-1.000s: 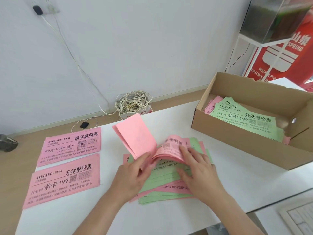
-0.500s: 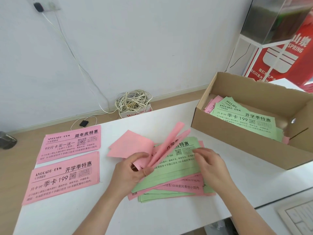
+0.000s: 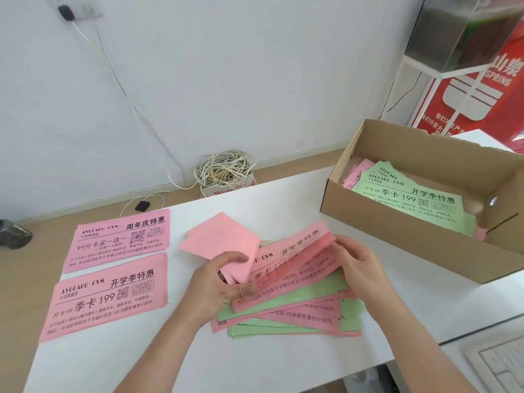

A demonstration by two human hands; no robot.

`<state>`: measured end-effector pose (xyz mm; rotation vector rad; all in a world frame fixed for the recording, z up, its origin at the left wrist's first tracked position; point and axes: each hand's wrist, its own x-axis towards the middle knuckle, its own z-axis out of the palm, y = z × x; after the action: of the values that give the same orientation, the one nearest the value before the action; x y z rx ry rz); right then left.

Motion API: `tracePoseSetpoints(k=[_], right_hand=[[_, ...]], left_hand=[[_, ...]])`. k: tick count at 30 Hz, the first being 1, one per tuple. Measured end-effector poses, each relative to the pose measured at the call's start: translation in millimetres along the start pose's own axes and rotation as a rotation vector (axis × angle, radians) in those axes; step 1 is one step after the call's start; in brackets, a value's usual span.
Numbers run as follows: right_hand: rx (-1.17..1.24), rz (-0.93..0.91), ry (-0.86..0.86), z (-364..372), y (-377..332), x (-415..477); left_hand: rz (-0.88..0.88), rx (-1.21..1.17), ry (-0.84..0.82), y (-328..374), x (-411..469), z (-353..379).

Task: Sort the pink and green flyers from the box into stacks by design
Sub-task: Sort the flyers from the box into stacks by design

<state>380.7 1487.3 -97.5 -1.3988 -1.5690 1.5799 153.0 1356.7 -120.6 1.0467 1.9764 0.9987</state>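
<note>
A mixed pile of pink and green flyers point(image 3: 286, 316) lies in the middle of the white table point(image 3: 255, 364). My left hand point(image 3: 218, 282) grips several pink flyers point(image 3: 221, 239) folded back to the left. My right hand point(image 3: 360, 268) pinches the right end of a pink flyer point(image 3: 300, 262) lifted off the pile and blurred. Two sorted pink stacks lie at the left: an anniversary design point(image 3: 119, 239) behind and a season-card design point(image 3: 105, 296) in front. The cardboard box point(image 3: 397, 231) at the right holds more green flyers point(image 3: 411, 199) over pink ones.
A coil of white cable point(image 3: 224, 168) sits on the floor behind the table, with a cord running up the wall to a socket point(image 3: 68, 9). A red water-dispenser sign point(image 3: 482, 89) stands at the far right. A keyboard corner point(image 3: 499, 361) shows at the bottom right.
The pink flyers in my left hand have dropped lower and flatter. My right hand has moved from the pile's top edge to pinch and lift another pink flyer.
</note>
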Motion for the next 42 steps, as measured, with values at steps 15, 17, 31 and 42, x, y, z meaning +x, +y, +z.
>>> tracePoseSetpoints(k=[15,17,31,42], right_hand=[[-0.061,0.046,-0.269,-9,-7,1],[-0.09,0.076,-0.336,-12,-11,2],[-0.115,0.049,-0.235,-6,-15,9],[-0.147,0.102,-0.032,-7,-5,18]], left_hand=[[0.28,0.414,-0.054,11,-12,7],[0.351,0.566,-0.139,16,-12,10],[0.309,0.365,0.093,12,-12,13],[0.357,0.598,-0.056,14,-14,11]])
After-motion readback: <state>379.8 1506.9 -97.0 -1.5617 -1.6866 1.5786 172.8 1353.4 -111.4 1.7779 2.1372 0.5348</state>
